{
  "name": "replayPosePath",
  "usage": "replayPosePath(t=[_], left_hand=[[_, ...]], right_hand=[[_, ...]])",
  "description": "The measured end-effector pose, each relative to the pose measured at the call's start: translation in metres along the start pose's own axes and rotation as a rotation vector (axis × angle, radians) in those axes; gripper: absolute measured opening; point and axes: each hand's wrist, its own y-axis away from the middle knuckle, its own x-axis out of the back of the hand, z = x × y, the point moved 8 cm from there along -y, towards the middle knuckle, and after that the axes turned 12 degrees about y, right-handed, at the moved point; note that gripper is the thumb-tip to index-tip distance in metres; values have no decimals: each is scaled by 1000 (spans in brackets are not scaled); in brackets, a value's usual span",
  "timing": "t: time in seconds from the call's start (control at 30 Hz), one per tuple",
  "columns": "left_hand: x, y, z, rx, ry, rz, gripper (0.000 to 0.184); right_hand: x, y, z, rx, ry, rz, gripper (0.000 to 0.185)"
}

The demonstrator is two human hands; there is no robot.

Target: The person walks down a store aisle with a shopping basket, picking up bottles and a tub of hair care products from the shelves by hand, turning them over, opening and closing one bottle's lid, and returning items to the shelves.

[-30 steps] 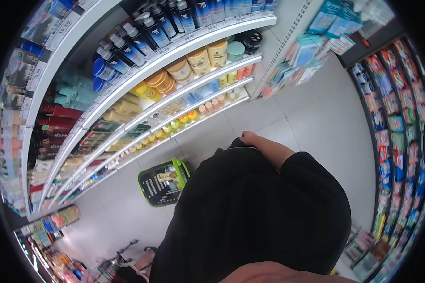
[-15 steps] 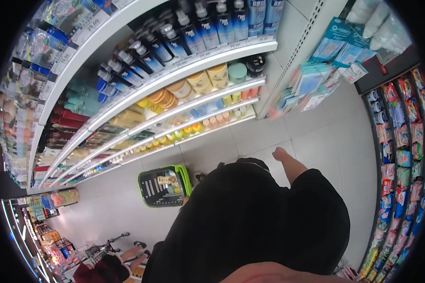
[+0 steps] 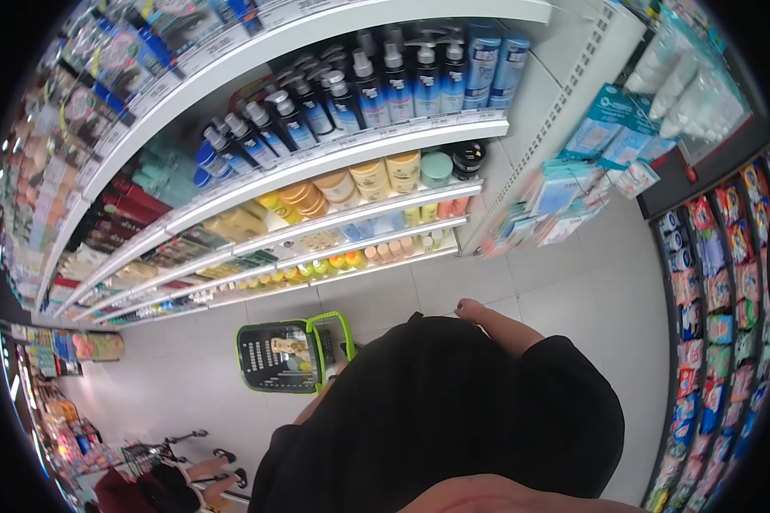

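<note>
A black shopping basket [image 3: 261,357] with a green rim stands at my left side. In it lie a cream-and-gold bottle [image 3: 289,345] and other goods too small to make out. My left hand [image 3: 337,373] is at the basket's green handle [image 3: 347,332], its fingers wrapped on it and mostly hidden by my black shirt. My right hand [image 3: 468,309] hangs in front of my body with curled fingers and nothing visible in it. Ahead of both hands is a shelf of pump bottles [image 3: 398,90], with tubs [image 3: 370,178] on the tier beneath.
Tiled floor [image 3: 385,286] runs between the shelf and my body. Hanging packets [image 3: 552,192] cover the shelf's end panel. A rack of colourful packs [image 3: 719,291] stands at the right. At the lower left, a person in dark red [image 3: 128,492] is beside a wheeled frame [image 3: 167,446].
The shelves sit lower in view. My right hand has moved left, closer to my middle. The basket has shifted slightly left and down, and its green handle stands out more from the rim.
</note>
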Motion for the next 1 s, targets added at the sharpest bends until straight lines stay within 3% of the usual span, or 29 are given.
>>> replayPosePath(t=[0.17,0.23,0.3,0.37,0.47,0.57,0.6,0.73,0.83,1.0], left_hand=[[-13,-5,-11,5,18,47,40],[-14,-4,-16,13,30,74,40],[-14,-5,-22,20,37,102,41],[-16,-5,-27,26,41,130,41],[-15,0,-28,12,90,170,44],[-10,6,-15,-27,149,201,51],[-8,1,-13,-55,30,156,50],[2,4,-12,-76,-112,140,51],[11,11,-9,-129,-95,122,50],[44,7,-34,-91,-100,268,40]], right_hand=[[-8,-7,57,-46,93,30,36],[-18,-2,68,-51,164,-113,43],[-23,4,69,13,222,-96,44],[-55,-6,72,189,484,-255,44],[-25,14,49,-30,171,-277,48],[-60,-30,61,157,171,-146,46],[-89,-63,79,219,192,-169,42],[-47,-52,0,276,338,-218,39],[-3,-43,-47,139,206,-152,37],[11,-59,-90,170,228,-97,39]])
